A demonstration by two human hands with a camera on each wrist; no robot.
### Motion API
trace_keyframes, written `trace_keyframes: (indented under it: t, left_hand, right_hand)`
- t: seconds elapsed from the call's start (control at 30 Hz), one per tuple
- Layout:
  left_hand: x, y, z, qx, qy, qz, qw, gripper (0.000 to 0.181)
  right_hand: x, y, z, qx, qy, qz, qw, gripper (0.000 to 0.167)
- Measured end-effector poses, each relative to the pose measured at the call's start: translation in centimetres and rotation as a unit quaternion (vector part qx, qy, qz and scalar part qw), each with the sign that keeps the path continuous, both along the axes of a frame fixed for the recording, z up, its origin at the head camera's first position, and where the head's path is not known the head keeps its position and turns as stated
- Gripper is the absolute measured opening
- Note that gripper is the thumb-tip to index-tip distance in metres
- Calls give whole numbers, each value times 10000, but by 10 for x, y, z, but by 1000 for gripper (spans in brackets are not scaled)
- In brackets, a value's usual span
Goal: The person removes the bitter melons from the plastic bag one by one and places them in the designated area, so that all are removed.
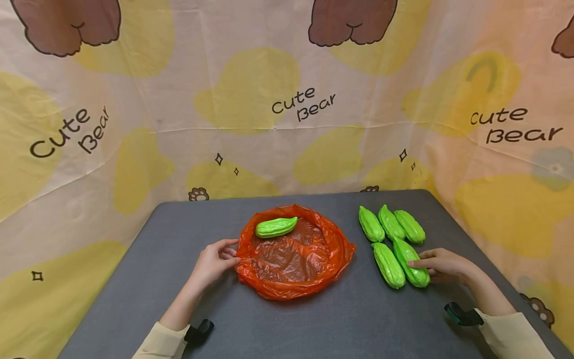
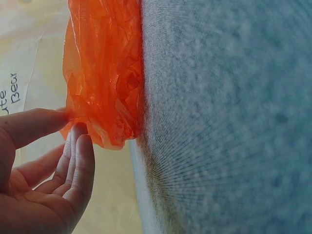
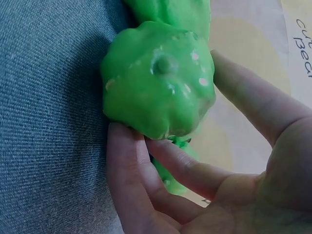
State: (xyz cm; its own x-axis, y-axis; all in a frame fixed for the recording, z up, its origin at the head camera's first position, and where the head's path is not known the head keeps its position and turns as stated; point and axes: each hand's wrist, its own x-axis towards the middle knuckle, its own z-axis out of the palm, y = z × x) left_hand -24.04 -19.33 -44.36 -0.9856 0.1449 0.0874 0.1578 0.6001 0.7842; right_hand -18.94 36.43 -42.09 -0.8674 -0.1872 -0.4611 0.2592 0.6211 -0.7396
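Note:
My left hand (image 1: 216,260) pinches the left rim of a red plastic bag (image 1: 293,291), which lies spread with its mouth facing up. In the left wrist view, the thumb and fingers meet at the edge of the thin crinkled bag (image 2: 105,73). Inside the bag, near its back rim, lies one bright green ridged bitter melon (image 1: 276,227). On the right, my right hand (image 1: 444,264) grips the near end of another bitter melon (image 1: 410,262). The right wrist view shows that bitter melon (image 3: 158,80) end-on, with thumb and fingers on opposite sides.
Beside the gripped one lies a bitter melon (image 1: 388,265). Behind them, a row holds a left bitter melon (image 1: 371,224), a middle one and a right bitter melon (image 1: 410,227). Everything rests on a grey table (image 1: 287,329). A printed cloth (image 1: 251,149) hangs around its back and sides.

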Motion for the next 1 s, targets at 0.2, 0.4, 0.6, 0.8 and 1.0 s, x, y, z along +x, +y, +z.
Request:
trace_keyframes:
  t: [0.2, 0.4, 0.6, 0.8, 1.0]
  left_hand:
    - [0, -1, 0, 62, 32, -1, 10000, 48]
    - [1, -1, 1, 54, 119, -61, 9999, 48]
    - [2, 0, 2, 34, 93, -66, 9999, 48]
    - [1, 0, 3, 72, 56, -48, 9999, 48]
    - [1, 1, 3, 21, 64, 12, 10000, 48]
  right_hand:
    - [0, -1, 1, 50, -26, -73, 10000, 84]
    - [0, -1, 2, 126, -20, -112, 9999, 85]
    - [0, 1, 3, 196, -12, -168, 9997, 86]
    - [0, 3, 1, 105, -26, -175, 9998, 85]
    - [0, 4, 1, 55, -30, -217, 9997, 86]
